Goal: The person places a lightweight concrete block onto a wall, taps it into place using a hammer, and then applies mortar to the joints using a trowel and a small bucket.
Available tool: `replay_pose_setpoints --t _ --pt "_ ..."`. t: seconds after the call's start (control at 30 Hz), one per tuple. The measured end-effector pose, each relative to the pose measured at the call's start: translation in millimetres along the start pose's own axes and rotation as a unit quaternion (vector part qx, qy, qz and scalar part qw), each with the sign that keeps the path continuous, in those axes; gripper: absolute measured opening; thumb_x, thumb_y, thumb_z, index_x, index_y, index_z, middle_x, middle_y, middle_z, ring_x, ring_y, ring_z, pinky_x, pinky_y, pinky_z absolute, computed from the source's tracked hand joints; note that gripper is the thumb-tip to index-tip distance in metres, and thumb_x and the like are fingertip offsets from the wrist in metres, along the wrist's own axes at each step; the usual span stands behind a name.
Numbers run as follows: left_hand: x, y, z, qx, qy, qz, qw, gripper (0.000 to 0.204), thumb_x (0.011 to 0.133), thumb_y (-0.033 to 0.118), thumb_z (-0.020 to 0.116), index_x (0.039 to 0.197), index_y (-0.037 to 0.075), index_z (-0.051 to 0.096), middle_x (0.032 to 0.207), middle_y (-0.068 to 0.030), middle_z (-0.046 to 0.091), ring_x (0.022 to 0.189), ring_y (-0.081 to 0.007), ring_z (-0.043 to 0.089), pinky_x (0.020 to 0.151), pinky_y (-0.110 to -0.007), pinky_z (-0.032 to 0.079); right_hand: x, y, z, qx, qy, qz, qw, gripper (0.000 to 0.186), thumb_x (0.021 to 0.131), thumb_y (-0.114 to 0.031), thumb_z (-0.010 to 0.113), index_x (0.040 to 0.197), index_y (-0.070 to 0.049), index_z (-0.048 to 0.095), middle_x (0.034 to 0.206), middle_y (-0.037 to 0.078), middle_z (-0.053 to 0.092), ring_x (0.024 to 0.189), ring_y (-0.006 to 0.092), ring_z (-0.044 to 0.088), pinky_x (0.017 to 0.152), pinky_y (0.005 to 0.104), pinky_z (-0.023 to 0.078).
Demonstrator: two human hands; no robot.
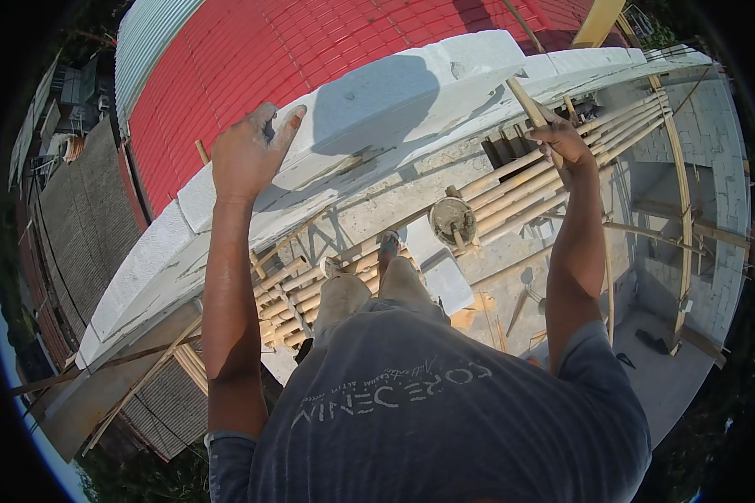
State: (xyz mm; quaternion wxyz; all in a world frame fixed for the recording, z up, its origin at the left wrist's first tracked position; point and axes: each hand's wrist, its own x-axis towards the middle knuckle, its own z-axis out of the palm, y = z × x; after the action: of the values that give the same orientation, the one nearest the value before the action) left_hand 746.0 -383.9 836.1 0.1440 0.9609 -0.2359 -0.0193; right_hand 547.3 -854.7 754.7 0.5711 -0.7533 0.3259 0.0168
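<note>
Wooden strip — clasped in the right hand, long axis slanting up-left toward the white block wall; left hand, thumb spread, lies farther off — at the wall's top.

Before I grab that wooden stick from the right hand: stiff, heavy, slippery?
The wooden stick is probably stiff: its visible length runs straight. Likely light: slim, and held by the right hand alone. Probably not slippery: its surface looks dry.
</note>
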Motion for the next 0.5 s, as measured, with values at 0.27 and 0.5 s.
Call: replay_pose_setpoints --t 0.27,0.5 --pt "2 -10 13 -0.011 0.037 0.033 0.999 0.052 0.101 0.055 0.043 0.092 0.011 0.069 0.073 -0.0157 0.067 0.074 -0.0374 0.066 0.066 -0.049 0.050 -101 9 120 0.199 0.260 -0.010 0.945 0.045 0.094 -0.016 0.068 0.137 -0.006 0.056 0.064 -0.003 0.050 0.047 0.0064 0.044 0.043 0.0246 0.035" --pt "5 -8 15 -0.065 0.029 0.017 0.997 0.042 0.103 0.043 0.045 0.093 0.012 0.072 0.080 -0.0164 0.071 0.076 -0.0375 0.068 0.070 -0.049 0.053 -175 -98 157 0.030 0.320 -0.226 0.920 0.061 0.101 -0.018 0.063 0.153 0.000 0.037 0.078 0.003 0.058 0.062 0.0063 0.048 0.052 0.0226 0.040"
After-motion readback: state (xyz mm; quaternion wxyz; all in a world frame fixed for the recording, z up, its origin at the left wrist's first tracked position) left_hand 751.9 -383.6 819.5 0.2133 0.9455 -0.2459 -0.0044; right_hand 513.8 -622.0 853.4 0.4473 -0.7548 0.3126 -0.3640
